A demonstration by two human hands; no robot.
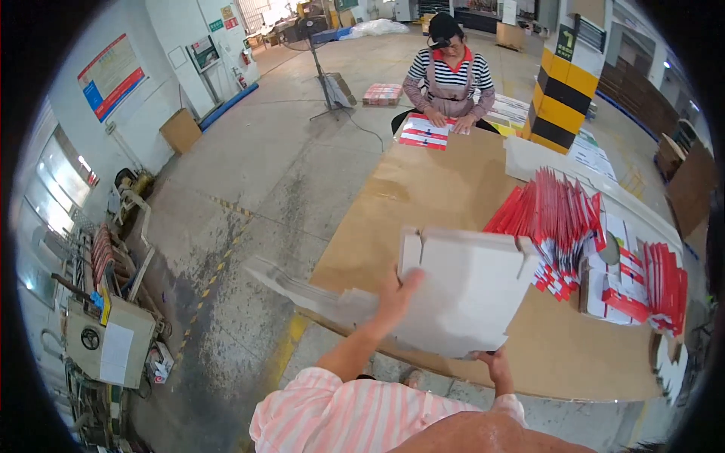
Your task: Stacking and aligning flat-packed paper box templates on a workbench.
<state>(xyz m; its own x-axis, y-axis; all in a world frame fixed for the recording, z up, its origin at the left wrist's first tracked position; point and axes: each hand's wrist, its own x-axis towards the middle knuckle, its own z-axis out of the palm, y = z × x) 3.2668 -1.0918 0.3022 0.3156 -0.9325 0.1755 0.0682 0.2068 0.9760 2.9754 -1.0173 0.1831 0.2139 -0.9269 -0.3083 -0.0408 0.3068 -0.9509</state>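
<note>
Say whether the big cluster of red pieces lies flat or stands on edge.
On edge, fanned out: the red pieces right of the white cardboard show mostly narrow edges, side by side.

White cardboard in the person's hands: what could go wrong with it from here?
The upper right corner of the white cardboard looks close to the fanned red-and-white pieces, so a swing that way might knock them out of line. A blurred pale strip beside the left hand juts past the edge of the table, so it might get bumped or bent.
</note>
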